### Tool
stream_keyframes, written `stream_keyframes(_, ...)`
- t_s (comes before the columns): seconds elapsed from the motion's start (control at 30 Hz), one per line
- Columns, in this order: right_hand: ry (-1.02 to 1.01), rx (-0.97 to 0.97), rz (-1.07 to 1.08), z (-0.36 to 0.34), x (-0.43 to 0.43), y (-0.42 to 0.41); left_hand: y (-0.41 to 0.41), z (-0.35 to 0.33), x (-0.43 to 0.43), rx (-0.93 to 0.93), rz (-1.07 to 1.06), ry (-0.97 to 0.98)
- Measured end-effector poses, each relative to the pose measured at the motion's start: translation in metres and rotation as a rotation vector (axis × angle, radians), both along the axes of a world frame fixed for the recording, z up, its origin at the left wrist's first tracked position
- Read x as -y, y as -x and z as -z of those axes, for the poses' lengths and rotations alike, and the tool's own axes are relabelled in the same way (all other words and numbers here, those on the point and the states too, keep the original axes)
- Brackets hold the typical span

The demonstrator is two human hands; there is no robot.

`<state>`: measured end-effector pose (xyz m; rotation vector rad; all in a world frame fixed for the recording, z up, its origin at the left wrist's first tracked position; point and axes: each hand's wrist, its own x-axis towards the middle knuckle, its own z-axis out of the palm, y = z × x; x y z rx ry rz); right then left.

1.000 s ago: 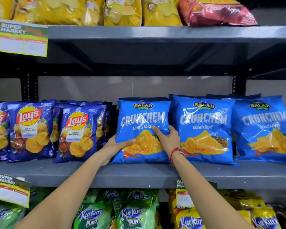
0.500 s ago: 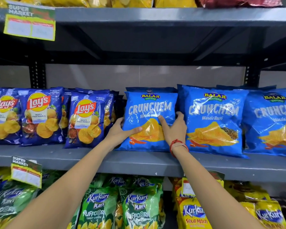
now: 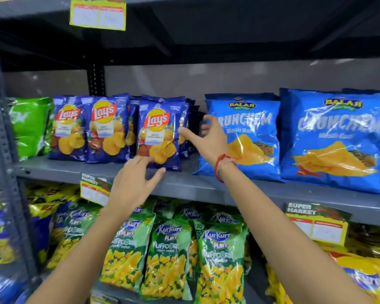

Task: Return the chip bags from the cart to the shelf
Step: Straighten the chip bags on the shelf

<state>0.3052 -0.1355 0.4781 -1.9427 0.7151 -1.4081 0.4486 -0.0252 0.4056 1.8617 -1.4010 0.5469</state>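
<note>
A light blue Crunchem bag [image 3: 250,137] stands upright on the grey middle shelf [image 3: 195,185], with a second Crunchem bag [image 3: 336,139] to its right. Dark blue Lay's bags [image 3: 160,134] stand in a row to the left. My right hand [image 3: 208,139], with a red thread at the wrist, hovers open in the gap between the Lay's row and the Crunchem bag, thumb near the Lay's bag's right edge. My left hand [image 3: 134,183] is open, fingers spread, just below and in front of the rightmost Lay's bag. Neither hand holds anything. The cart is out of view.
A green bag [image 3: 29,126] stands at the shelf's far left beside a grey upright post [image 3: 0,128]. Green Kurkure Puffcorn bags [image 3: 169,255] and yellow bags fill the shelf below. Yellow price tags [image 3: 98,15] hang from the shelf edges.
Both hands have let go of the Crunchem bag and moved left toward the Lay's bags. The view has swung left and downward.
</note>
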Motion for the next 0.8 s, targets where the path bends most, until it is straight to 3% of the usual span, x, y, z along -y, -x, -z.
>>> stream_keyframes(0.13,-0.161,-0.175,-0.078,0.012,0.006,-0.039,-0.019,0.012,-0.013,0.033,-0.096,-0.159)
stream_keyframes(0.27,-0.329,-0.245,-0.169,0.025,0.015,-0.059,-0.026,0.024,-0.015,0.113,-0.094,-0.177)
stream_keyframes(0.47,-0.313,-0.288,-0.155,0.039,0.033,-0.078,-0.028,0.037,-0.012,0.144,-0.105,-0.137)
stream_keyframes(0.8,-0.246,-0.122,-0.121,0.032,0.019,-0.081,-0.028,0.041,-0.009,0.13,-0.101,-0.079)
